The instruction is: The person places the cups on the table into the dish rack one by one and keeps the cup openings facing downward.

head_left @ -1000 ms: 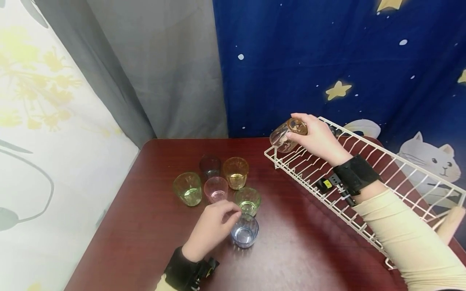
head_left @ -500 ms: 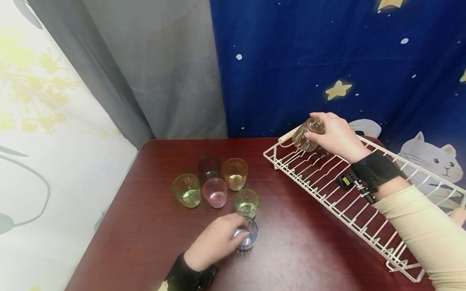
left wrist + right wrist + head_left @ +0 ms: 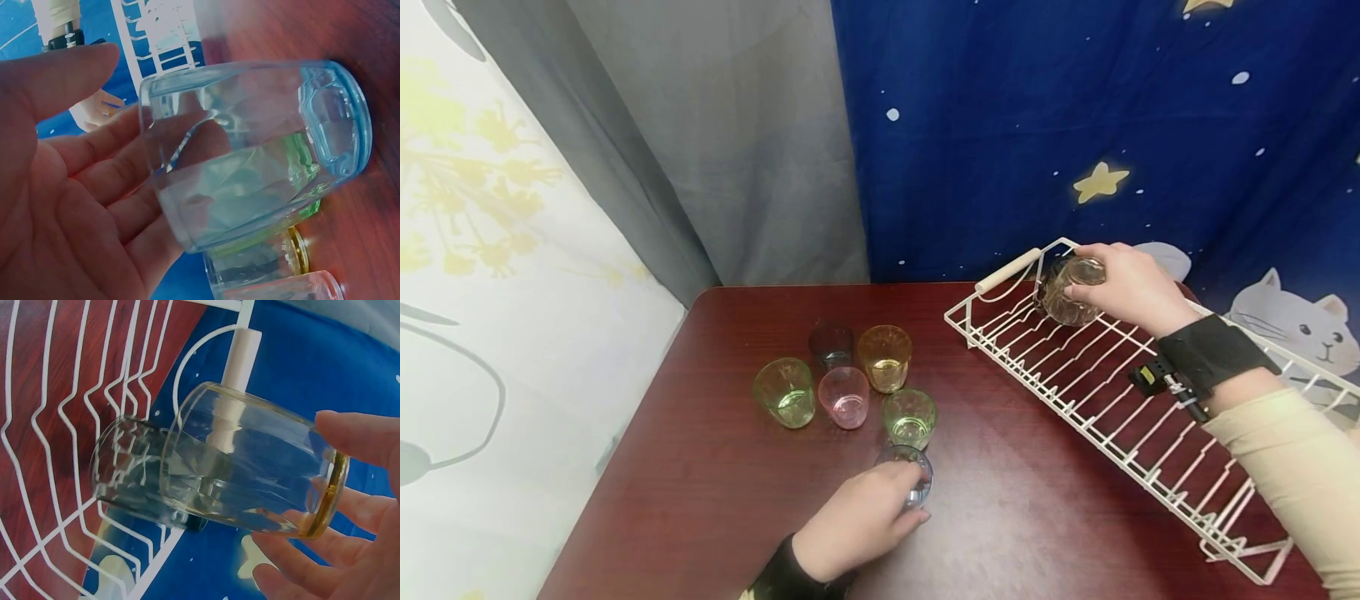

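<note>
Near the rack's far left end, my right hand (image 3: 1138, 283) grips a pale amber glass (image 3: 250, 462) by its base, thumb on one side and fingers on the other. The amber glass tips mouth-down over the white wire dish rack (image 3: 1101, 446), overlapping a dark grey glass (image 3: 137, 472) in the rack. My left hand (image 3: 868, 517) is at a light blue glass (image 3: 250, 156) standing upright on the table. Its fingers (image 3: 112, 169) reach to the far side of the rim, and the thumb (image 3: 81, 75) stands apart from the glass.
Behind the blue glass stand two green glasses (image 3: 910, 419) (image 3: 786, 393), a pink glass (image 3: 844, 398), a yellow glass (image 3: 885, 358) and a dark glass (image 3: 831, 346). The rack has a wooden handle (image 3: 1009, 270). Curtains (image 3: 955, 167) hang behind the table.
My right hand has carried the amber glass rightward and lower, to beside the dark grey glass in the rack. My left hand has come down from above onto the blue glass's rim.
</note>
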{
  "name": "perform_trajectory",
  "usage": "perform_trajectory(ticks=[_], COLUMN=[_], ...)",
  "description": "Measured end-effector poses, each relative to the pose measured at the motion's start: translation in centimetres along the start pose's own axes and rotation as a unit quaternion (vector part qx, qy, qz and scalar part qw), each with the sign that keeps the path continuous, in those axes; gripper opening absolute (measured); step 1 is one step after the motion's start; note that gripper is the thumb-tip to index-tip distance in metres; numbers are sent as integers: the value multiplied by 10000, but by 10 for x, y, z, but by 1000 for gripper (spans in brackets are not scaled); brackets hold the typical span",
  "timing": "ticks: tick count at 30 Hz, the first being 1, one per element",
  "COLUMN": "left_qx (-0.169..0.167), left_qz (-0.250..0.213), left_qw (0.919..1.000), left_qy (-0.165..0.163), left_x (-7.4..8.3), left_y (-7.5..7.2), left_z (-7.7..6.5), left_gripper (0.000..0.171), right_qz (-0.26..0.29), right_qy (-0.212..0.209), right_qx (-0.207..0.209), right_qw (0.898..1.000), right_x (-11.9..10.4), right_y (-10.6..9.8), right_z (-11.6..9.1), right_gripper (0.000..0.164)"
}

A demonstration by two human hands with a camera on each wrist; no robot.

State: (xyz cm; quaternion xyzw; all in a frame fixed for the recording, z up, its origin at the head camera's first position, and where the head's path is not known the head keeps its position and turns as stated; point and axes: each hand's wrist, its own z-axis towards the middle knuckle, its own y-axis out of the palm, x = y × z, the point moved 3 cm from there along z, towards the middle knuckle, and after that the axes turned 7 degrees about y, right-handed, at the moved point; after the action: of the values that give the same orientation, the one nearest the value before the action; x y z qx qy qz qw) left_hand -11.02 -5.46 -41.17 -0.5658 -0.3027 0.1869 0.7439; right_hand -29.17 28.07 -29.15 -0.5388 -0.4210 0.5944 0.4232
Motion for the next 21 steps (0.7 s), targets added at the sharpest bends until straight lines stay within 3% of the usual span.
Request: perform_trajectory(ticks=[4,11,21], left_qx=[36,296,372], left_qz=[123,554,1032], left_qw=[9999,9978,9936], left_qy=[-86,189,256], left_x=[2,5,7], left_y=[3,7,9], left_z=[0,1,0], left_gripper=[31,28,25], right_qz=[-25,-49,-218], right_qy=[69,305,624], right_qx=[-133,-303,-657], right_qw=[9999,9991,9956], right_x=[11,30,57], right_y=[1,3,15], right_z=[-2,-2,3], right_gripper=[67,66,65])
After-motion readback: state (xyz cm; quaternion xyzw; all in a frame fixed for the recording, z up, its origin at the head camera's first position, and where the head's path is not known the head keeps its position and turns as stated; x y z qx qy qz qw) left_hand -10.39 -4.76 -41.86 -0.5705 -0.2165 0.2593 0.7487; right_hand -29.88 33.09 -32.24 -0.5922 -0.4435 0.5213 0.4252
